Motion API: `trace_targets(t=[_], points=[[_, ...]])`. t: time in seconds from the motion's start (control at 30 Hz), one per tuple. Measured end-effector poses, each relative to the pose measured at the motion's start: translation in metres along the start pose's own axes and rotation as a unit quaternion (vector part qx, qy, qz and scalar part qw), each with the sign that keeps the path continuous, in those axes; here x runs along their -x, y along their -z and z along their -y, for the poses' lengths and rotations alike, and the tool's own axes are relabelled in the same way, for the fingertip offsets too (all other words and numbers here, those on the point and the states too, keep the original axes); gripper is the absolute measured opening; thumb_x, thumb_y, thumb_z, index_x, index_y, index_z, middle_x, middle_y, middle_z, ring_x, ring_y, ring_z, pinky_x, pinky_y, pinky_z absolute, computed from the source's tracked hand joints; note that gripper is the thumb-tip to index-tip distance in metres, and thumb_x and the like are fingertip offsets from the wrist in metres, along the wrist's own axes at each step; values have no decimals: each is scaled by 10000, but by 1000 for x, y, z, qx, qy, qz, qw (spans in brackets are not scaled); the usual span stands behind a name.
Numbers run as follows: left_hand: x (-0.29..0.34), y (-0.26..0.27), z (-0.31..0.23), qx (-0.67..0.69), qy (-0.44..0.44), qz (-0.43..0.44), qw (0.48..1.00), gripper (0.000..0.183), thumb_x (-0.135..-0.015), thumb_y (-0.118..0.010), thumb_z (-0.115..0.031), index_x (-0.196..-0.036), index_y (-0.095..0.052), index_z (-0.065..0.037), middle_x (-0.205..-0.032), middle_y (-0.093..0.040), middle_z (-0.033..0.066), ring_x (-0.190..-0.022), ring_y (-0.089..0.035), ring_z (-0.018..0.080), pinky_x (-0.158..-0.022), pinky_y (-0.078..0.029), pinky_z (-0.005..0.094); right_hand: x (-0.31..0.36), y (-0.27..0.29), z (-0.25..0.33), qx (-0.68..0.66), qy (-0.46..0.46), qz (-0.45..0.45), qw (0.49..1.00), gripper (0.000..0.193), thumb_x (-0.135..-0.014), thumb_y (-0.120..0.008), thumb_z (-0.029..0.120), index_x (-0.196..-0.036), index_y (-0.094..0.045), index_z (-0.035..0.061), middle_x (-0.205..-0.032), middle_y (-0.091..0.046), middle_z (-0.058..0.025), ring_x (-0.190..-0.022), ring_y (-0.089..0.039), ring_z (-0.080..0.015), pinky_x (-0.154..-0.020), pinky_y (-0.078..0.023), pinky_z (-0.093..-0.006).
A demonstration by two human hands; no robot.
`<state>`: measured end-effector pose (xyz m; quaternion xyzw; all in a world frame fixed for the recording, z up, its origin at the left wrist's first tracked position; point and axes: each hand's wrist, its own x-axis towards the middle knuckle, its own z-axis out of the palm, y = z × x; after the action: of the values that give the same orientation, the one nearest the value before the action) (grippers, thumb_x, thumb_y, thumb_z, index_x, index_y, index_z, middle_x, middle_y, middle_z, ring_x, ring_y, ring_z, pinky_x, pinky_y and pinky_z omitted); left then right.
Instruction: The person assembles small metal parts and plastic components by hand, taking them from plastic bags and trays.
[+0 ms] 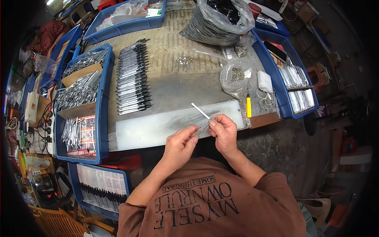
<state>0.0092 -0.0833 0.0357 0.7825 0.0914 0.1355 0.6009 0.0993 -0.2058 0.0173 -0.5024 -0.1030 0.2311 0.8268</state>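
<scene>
Over the white board (146, 130) at the table's front edge, both my hands are raised close together. My right hand (225, 133) is closed round a slim, pale silver rod (201, 111), which slants up to the left from the fingers. My left hand (179, 147) pinches a thin metal piece (202, 129) that spans the gap between the two hands. Whether this piece joins the rod inside my right fingers is hidden. Beyond the board, a long row of slim silver rods with black parts (134, 81) lies side by side on the table.
Blue trays of silver parts stand left (103, 130) and right (286, 93). Small metal bits (184, 63) are heaped mid-table. A yellow-handled screwdriver (248, 106) lies right of the board, near a white box with a cord (265, 81). A big plastic bag (213, 33) stands behind.
</scene>
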Motion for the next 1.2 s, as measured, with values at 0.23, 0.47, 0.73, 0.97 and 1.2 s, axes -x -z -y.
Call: trace_targets(t=[0.23, 0.47, 0.73, 0.97, 1.2], points=[[-3, -1, 5, 57, -27, -62, 996, 187, -782, -546, 1, -967, -569, 15, -741, -575, 64, -589, -522, 83, -531, -431, 213, -1, -3, 7, -90, -56, -5, 994, 20, -789, -521, 29, -798, -519, 10, -610, -448, 4, -498, -347, -57, -474, -303, -213], [0, 1, 7, 240, 18, -62, 969, 147, -791, -560, 4, -934, -568, 33, -846, -583, 100, -645, -557, 123, -586, -478, 220, 0, -5, 13, -94, -85, -2, 992, 55, -799, -496, 59, -778, -512, 11, -600, -447, -12, -470, -349, -72, -479, -310, -242], [-6, 7, 6, 340, -11, -72, 938, 138, -733, -592, 48, -871, -575, 48, -852, -551, 135, -680, -570, 189, -591, -493, 270, 3, -15, 14, -146, -133, 13, 980, 75, -816, -518, 86, -792, -527, 15, -622, -469, -20, -486, -366, -72, -476, -319, -233], [-13, 35, 6, 278, -54, -172, 944, 126, -779, -588, -42, -884, -568, 24, -881, -556, 121, -727, -559, 175, -620, -490, 277, -30, 15, 17, 445, 156, 82, 878, 164, -776, -592, 155, -779, -533, 2, -665, -505, -62, -542, -497, -213, -510, -408, -332], [-11, 37, 11, 250, -31, -181, 951, 154, -802, -567, -44, -939, -558, 26, -854, -576, 88, -741, -559, 137, -660, -480, 251, -45, 13, 13, 713, 183, 138, 662, 209, -712, -623, 187, -718, -512, 10, -714, -534, -158, -637, -550, -340, -558, -447, -417]])
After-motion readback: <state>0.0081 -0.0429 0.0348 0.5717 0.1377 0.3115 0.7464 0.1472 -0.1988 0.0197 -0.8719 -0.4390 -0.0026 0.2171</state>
